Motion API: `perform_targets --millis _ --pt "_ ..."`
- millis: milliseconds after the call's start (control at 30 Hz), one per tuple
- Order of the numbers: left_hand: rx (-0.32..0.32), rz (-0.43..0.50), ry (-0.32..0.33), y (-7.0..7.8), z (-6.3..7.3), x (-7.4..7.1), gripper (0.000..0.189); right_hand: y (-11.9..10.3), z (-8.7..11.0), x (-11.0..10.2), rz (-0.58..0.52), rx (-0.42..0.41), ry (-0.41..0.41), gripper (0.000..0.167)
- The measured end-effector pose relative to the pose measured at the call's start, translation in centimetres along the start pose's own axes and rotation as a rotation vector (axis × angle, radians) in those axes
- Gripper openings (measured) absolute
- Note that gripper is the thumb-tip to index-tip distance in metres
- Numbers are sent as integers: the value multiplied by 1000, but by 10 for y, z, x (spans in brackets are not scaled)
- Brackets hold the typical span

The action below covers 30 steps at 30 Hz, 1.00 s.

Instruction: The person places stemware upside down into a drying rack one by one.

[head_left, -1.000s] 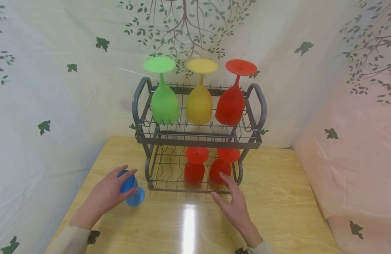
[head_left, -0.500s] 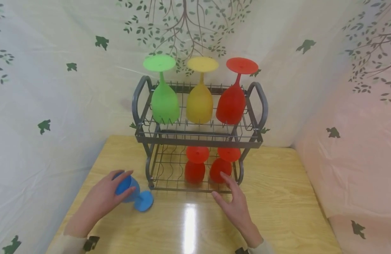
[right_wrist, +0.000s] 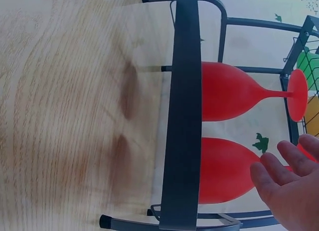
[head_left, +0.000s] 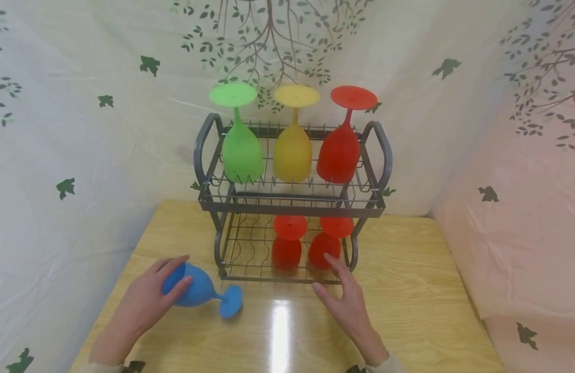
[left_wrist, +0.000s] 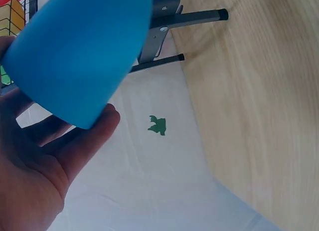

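Note:
My left hand (head_left: 147, 298) grips a blue plastic wine glass (head_left: 198, 287) by its bowl near the rim. The glass lies tilted on its side in the air, its foot pointing right toward the rack. In the left wrist view the blue bowl (left_wrist: 79, 51) sits between thumb and fingers. My right hand (head_left: 345, 305) has its fingers spread in front of the lower shelf, holding nothing. Nearest to it is an upside-down red wine glass (head_left: 322, 251); whether the fingers touch it I cannot tell. Another red wine glass (head_left: 286, 254) stands inverted to its left.
A dark two-tier wire dish rack (head_left: 292, 210) stands on the wooden table (head_left: 399, 290). Its upper tier bears upside-down green (head_left: 242, 155), yellow (head_left: 293, 155) and red (head_left: 338, 155) wine glasses. A leaf-patterned sheet (head_left: 128, 129) hangs behind and at the sides.
My left hand has moved slightly down and left and turned the blue wine glass, so its foot has swung out to the right. The right hand has stayed nearly still.

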<state>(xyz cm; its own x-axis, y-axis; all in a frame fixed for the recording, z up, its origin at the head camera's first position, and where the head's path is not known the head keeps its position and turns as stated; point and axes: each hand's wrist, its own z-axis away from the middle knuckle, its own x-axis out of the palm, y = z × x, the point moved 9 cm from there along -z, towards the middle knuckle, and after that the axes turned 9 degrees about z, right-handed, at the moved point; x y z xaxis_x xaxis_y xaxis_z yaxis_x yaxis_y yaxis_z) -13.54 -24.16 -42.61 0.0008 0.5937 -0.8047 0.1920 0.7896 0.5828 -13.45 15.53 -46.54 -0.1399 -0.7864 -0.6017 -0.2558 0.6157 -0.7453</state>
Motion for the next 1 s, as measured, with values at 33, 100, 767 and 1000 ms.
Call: perform_targets --millis 33,100,767,1000 --pt "0 14 13 -1 1 0 51 0 0 0 2 -1 -2 63" --pt "6 39 41 -1 4 -1 49 -1 1 0 6 -8 -4 64" --pt "-2 437 157 -6 12 4 35 -12 1 13 -67 -28 -52 60" --pt "-41 465 173 -2 12 14 37 -17 0 18 -86 -60 -45 58"
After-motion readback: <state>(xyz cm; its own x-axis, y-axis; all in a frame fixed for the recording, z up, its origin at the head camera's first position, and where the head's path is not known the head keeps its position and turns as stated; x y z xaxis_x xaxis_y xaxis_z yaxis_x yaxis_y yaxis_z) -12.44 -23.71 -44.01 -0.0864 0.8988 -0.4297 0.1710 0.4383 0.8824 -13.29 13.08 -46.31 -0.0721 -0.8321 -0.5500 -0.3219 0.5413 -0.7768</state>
